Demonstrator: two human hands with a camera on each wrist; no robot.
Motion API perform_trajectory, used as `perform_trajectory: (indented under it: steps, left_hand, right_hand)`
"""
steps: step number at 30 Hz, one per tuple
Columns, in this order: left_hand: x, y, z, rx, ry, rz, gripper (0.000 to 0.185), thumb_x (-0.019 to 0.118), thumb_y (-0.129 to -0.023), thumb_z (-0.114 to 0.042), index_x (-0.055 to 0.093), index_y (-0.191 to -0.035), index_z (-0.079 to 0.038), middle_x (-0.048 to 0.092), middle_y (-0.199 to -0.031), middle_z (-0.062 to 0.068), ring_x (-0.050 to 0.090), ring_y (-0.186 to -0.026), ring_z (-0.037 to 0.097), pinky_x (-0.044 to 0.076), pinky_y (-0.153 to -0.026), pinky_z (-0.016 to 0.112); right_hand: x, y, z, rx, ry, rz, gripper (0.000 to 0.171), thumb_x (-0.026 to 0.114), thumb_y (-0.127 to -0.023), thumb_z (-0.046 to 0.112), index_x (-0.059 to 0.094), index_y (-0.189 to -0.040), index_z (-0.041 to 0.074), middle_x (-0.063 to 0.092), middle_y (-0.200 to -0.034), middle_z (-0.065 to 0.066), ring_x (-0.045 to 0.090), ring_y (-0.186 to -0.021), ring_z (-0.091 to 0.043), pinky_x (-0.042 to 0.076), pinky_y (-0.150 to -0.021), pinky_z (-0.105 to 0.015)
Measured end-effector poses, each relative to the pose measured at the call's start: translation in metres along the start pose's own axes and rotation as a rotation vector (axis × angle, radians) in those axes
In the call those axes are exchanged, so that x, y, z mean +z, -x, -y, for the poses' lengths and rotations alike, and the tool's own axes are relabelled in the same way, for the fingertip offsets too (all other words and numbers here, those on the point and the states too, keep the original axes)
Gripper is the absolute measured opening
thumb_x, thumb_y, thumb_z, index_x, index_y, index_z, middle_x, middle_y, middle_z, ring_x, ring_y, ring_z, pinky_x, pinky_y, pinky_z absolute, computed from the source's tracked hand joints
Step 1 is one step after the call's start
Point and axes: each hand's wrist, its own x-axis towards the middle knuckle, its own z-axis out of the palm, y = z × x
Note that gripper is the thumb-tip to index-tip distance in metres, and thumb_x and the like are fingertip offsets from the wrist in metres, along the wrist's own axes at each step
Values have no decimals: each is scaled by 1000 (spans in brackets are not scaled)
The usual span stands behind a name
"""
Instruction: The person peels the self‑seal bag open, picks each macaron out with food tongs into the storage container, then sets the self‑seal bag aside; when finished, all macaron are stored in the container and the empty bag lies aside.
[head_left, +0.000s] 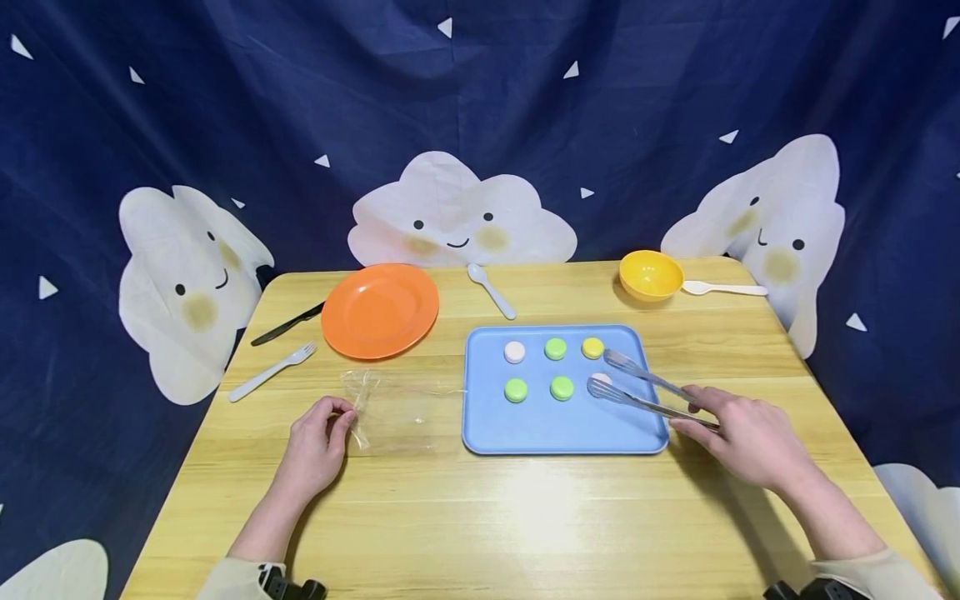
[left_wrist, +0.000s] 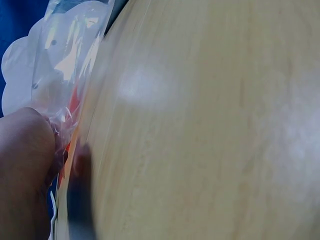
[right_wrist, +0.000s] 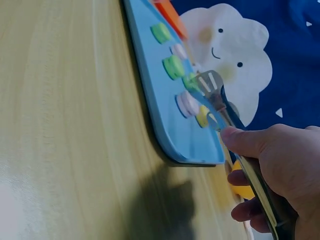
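Gripping metal tongs [head_left: 645, 390] with arms spread around a white macaron [head_left: 601, 379] on the blue tray [head_left: 525, 429], the right hand [head_left: 750, 437] could squeeze too hard and crush it, while the left hand [head_left: 315, 446] pinches a clear bag [head_left: 393, 408] left of that tray.

Bright, even overhead light — glare on the table [head_left: 525, 517]; both wrist views blurred.

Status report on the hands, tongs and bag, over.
Left hand pinches clear bag. Right hand grips tongs, tips open around pale macaron on blue tray. Nothing blocking.
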Motion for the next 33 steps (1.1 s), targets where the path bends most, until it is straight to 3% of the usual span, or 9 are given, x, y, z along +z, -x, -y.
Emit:
perform_trajectory:
  steps: [4, 8, 12, 16, 20, 25, 28, 33]
  left_hand:
    - [-4, 1, -2, 20, -47, 42, 14, 72, -97, 5, 65, -104, -5, 66, -93, 4, 62, -82, 18, 52, -72, 36]
    - [-8, 3, -4, 26, -88, 133, 15, 72, -99, -2, 64, -111, -3, 66, -104, 10, 64, -96, 27, 54, -82, 50]
    - [-10, 4, -4, 39, -145, 211, 25, 75, -100, -11, 63, -120, -2, 66, -112, 13, 61, -108, 33, 52, -90, 53]
    - [-8, 5, -3, 81, -185, 235, 37, 79, -97, -16, 62, -126, 0, 66, -117, 14, 59, -112, 35, 50, -95, 53]
    - [-8, 5, -2, 107, -222, 253, 43, 79, -97, -18, 63, -131, 2, 64, -126, 18, 56, -120, 39, 46, -101, 57]
    - [-9, 5, -4, 102, -268, 282, 44, 77, -98, -22, 65, -133, 2, 61, -131, 18, 52, -124, 40, 45, -96, 59]
    - [-10, 6, -6, 86, -280, 289, 47, 76, -98, -24, 64, -135, 2, 60, -132, 18, 51, -124, 40, 44, -94, 58]
    - [-12, 8, -6, 64, -287, 294, 50, 76, -99, -27, 63, -138, 2, 59, -133, 21, 51, -125, 43, 42, -95, 59]
  right_hand:
    - [-4, 2, -5, 39, -28, -49, 50, 81, -93, 41, 69, -129, 8, 76, -104, -8, 67, -73, -21, 48, -53, -48]
    - [-7, 5, -17, 95, -85, -110, 49, 81, -94, 36, 66, -129, 4, 74, -99, -10, 55, -66, -10, 41, -53, -38]
    - [-6, 8, -33, 174, -133, -133, 53, 79, -97, 34, 64, -131, -2, 73, -99, -14, 56, -69, -13, 42, -57, -38]
    - [0, 12, -50, 249, -164, -129, 46, 77, -99, 35, 65, -122, -2, 63, -81, -6, 53, -68, -20, 39, -58, -36]
    - [10, 17, -63, 285, -176, -145, 40, 78, -98, 34, 65, -111, -2, 57, -77, -5, 56, -73, -31, 42, -63, -45]
    - [25, 22, -70, 313, -172, -152, 51, 77, -98, 34, 61, -114, -11, 59, -91, -25, 57, -90, -51, 42, -77, -64]
    - [32, 23, -73, 307, -178, -166, 58, 77, -98, 31, 56, -120, -19, 56, -101, -36, 52, -98, -56, 39, -83, -67]
    - [39, 25, -74, 288, -181, -185, 61, 78, -98, 28, 53, -121, -23, 52, -102, -36, 48, -100, -53, 37, -86, -65]
